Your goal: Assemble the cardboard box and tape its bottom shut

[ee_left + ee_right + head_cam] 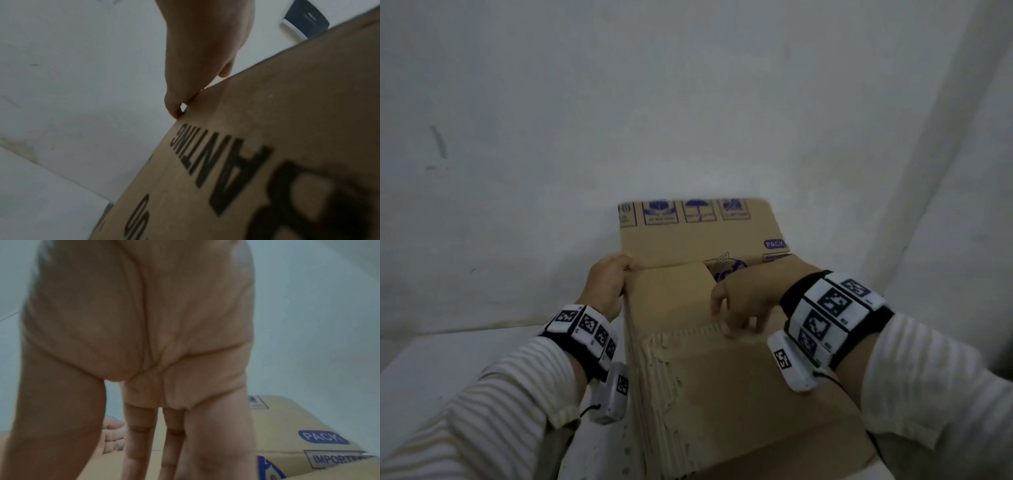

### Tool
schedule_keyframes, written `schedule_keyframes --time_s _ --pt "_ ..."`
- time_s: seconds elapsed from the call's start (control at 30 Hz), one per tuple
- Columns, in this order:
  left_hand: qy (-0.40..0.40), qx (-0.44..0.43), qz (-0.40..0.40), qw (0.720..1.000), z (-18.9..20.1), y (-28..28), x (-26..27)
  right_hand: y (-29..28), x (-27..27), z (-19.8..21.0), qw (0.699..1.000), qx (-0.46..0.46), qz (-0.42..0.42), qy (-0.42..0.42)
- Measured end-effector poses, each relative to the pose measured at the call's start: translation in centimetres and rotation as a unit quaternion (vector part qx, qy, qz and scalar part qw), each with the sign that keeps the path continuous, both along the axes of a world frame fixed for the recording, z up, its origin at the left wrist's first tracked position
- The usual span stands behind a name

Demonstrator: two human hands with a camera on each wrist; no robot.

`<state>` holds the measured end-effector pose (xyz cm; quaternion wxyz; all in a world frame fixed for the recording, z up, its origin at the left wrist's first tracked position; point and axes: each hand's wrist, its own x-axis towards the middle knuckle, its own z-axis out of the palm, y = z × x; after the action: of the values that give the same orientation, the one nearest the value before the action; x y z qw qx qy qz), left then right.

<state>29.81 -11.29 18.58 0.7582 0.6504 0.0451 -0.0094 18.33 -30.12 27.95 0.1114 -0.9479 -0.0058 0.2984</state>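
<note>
A brown cardboard box (722, 394) stands in front of me with its flaps turned up. Its far flap (698, 233) rises upright and carries purple handling symbols and a "PACK" label (322, 436). My left hand (619, 269) grips the box's left top edge near the far corner. In the left wrist view that left hand (185, 104) has its fingers over the edge, with the thumb on the side panel (267, 146) printed in black letters. My right hand (736, 325) presses its straight fingers (139, 443) down on a folded flap (671, 294) and holds nothing.
The near flap has a torn patch of bare corrugation (664, 370). A white wall (688, 102) stands close behind the box, and a white surface (448, 359) lies to the left. A dark blue and white object (304, 21) shows beyond the box in the left wrist view.
</note>
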Motion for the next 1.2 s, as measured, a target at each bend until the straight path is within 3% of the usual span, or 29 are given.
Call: schedule_keyframes --time_s 0.1,0.2,0.3,0.37,0.4,0.5,0.57,0.87,0.97,1.07,1.2 --pt "-0.064 -0.033 -0.012 0.997 0.4 -0.3 -0.7 -0.1 0.0 -0.2 0.999 0.002 -0.005 -0.038" --pt "-0.156 0.026 0.001 0.987 1.0 -0.9 -2.5 -0.6 0.2 0.3 0.979 -0.012 0.007 -0.202" --pt "-0.245 0.089 0.008 0.965 0.8 -1.0 -4.4 -0.8 -0.2 1.4 0.901 0.061 -0.029 -0.429" --pt "-0.288 0.141 0.02 0.947 0.3 -1.0 -5.8 -0.9 -0.7 1.9 0.86 0.033 -0.035 -0.508" --pt "-0.305 0.165 0.024 0.938 0.1 -1.1 -6.6 -1.1 -0.9 1.9 0.867 0.002 -0.032 -0.498" --pt "-0.32 0.199 0.012 0.926 -0.7 -1.2 -8.6 -1.5 -1.4 1.6 0.943 -0.049 -0.026 -0.328" --pt "-0.302 0.224 -0.006 0.926 -1.3 -1.0 -9.7 -1.7 -1.8 1.4 0.964 -0.092 0.009 -0.248" --pt "-0.16 0.404 -0.148 0.888 -1.9 -0.2 -12.4 -2.1 -3.8 0.9 0.982 -0.139 0.115 -0.058" --pt "-0.121 0.452 -0.156 0.87 -1.2 -0.4 -13.0 -1.9 -4.2 0.8 0.982 -0.125 0.126 -0.061" --pt "-0.09 0.502 -0.135 0.85 -0.3 -1.0 -13.6 -1.2 -4.6 0.7 0.97 -0.171 0.163 -0.064" --pt "-0.079 0.508 -0.091 0.853 0.2 -1.7 -15.6 0.1 -5.2 0.6 0.953 -0.17 0.22 -0.12"
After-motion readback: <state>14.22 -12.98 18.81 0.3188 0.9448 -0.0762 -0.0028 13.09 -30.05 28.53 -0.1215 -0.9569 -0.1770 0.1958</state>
